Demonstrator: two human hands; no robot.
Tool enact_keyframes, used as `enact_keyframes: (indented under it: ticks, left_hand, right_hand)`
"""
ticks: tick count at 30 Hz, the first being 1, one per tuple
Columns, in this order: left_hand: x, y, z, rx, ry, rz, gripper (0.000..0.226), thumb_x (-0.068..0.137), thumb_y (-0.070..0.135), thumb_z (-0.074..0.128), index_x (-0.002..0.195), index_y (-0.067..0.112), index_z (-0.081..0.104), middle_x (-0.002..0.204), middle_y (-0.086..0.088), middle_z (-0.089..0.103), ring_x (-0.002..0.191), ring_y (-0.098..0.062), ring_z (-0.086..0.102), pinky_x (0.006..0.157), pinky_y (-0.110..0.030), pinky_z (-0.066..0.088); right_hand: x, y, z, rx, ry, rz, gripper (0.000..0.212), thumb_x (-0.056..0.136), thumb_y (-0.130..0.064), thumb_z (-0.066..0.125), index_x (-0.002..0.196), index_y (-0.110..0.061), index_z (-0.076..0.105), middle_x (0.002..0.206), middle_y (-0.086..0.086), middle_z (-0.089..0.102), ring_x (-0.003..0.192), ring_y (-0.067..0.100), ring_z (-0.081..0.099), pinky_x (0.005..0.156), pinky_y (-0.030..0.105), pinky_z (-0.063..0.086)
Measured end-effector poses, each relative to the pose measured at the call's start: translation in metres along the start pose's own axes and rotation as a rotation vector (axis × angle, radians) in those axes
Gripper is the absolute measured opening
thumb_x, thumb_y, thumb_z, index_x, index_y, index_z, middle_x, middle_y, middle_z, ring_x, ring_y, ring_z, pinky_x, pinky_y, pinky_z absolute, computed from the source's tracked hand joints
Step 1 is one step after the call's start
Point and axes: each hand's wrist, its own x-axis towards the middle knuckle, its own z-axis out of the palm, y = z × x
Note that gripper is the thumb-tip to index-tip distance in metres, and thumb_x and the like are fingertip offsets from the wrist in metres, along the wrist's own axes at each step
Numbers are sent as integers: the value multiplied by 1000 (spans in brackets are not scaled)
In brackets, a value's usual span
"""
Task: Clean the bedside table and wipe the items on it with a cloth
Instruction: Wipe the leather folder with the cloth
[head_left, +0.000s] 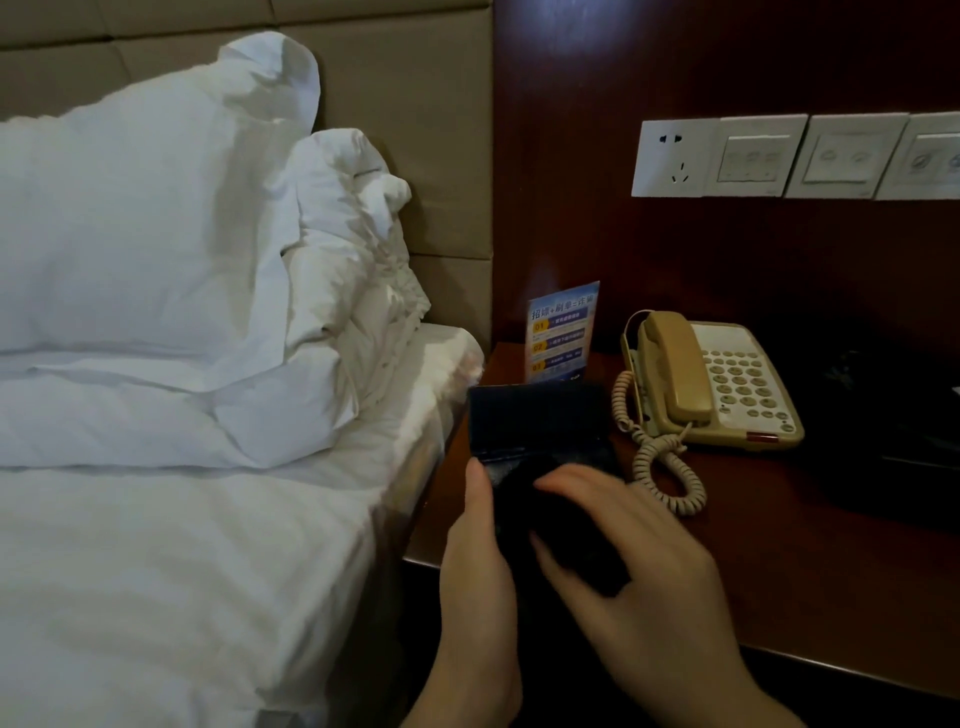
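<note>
Dark cloth (566, 540) sits bunched under the right hand (639, 566), low over the near-left corner of the bedside surface (779, 545). Cloth is black and blurred; its edges are hard to make out against the object beneath.

That object — a dark folder-like item (535, 421), flat panel raised at the back, hinge line across the middle — lies at the surface's left edge, just beside the bed (182, 571).

Left hand (478, 566): comes up from the bottom of the frame, palm turned inward, thumb stretched up along the folder's left edge, touching it. Remaining fingers hidden behind the folder and cloth; cannot tell how they lie.

Right hand: reaches in from lower right, back of hand up, fingers (576, 480) curled down over the cloth and pressing it onto the folder, thumb tucked against the cloth's near side. Motion blur on the fingertips.

Around it:
- Blue printed card (561, 332) stands upright just behind the folder, against the dark wood wall panel.
- Beige corded telephone (727, 384) to the right, handset on its cradle; coiled cord (670, 467) loops forward on the surface, near the right hand's fingers.
- Dark indistinct shape at far right of the surface — too dim to identify.
- White socket and switch plates (795, 156) in a row on the wall above.
- White pillows (156, 234) piled against a padded headboard (405, 104) to the left.
</note>
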Motion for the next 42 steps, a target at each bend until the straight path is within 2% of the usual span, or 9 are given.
enact_keyframes:
  ticks: [5, 8, 13, 17, 19, 25, 34, 38, 42]
  left_hand:
    - [8, 6, 0, 33, 55, -61, 58, 85, 72, 57, 111, 25, 78, 112, 1, 77, 114, -19, 68, 112, -46, 43]
    - [12, 8, 0, -35, 57, -104, 53, 94, 60, 53, 97, 15, 82, 95, -8, 79, 98, -26, 72, 105, -45, 48]
    - [9, 10, -3, -170, 59, -44, 71, 79, 63, 65, 118, 4, 74, 119, -24, 71, 117, -38, 66, 112, -52, 43]
    - [16, 12, 0, -138, 80, -46, 56, 94, 55, 58, 125, 10, 71, 128, -25, 65, 99, -25, 71, 88, -29, 56]
    - [17, 9, 1, -150, 86, -73, 71, 85, 65, 66, 137, 17, 62, 134, -20, 63, 104, -23, 70, 93, -30, 56]
    - [8, 10, -3, -43, 73, 12, 53, 95, 57, 50, 95, 10, 76, 83, 0, 79, 80, -14, 74, 88, -37, 54]
    - [8, 17, 0, -136, 56, -50, 63, 86, 66, 56, 117, 15, 76, 116, -15, 75, 111, -33, 70, 109, -51, 46]
    - [12, 21, -5, -136, 32, -70, 66, 94, 64, 49, 119, 8, 71, 105, -16, 77, 100, -25, 74, 97, -37, 56]
    - [9, 29, -2, -189, -14, -121, 69, 91, 64, 51, 127, 8, 69, 121, -24, 70, 117, -38, 66, 110, -50, 44]
  right_hand:
    - [11, 28, -12, 23, 98, 256, 38, 85, -40, 67, 120, -48, 54, 114, -37, 51, 115, -8, 49, 96, 25, 47]
    - [1, 13, -3, -39, 34, 176, 38, 85, -37, 71, 120, -44, 57, 117, -37, 50, 114, -11, 46, 95, 11, 39]
    - [-13, -7, 10, 28, -77, -142, 40, 79, -34, 67, 119, -30, 67, 126, -18, 61, 105, 8, 62, 92, 16, 45]
    - [2, 13, -4, 53, 23, 32, 34, 87, -38, 68, 119, -40, 60, 124, -30, 55, 117, -5, 52, 96, 15, 43]
    - [6, 24, -9, 70, 76, 151, 33, 86, -38, 69, 117, -44, 58, 120, -33, 53, 118, -7, 49, 97, 20, 45]
    - [-12, -6, 9, 47, -86, -138, 44, 76, -38, 66, 119, -33, 63, 126, -18, 60, 109, 5, 61, 97, 8, 38]
    - [7, 22, -12, 51, -8, 144, 35, 85, -45, 65, 118, -47, 53, 122, -35, 47, 119, -12, 45, 90, 12, 43]
    - [-10, -3, 4, -6, -165, -115, 47, 75, -47, 66, 120, -41, 57, 124, -22, 53, 109, -2, 57, 84, 15, 49]
    - [-10, -4, 4, 15, -106, -127, 41, 75, -50, 68, 114, -45, 59, 123, -17, 51, 112, 5, 51, 89, 23, 46]
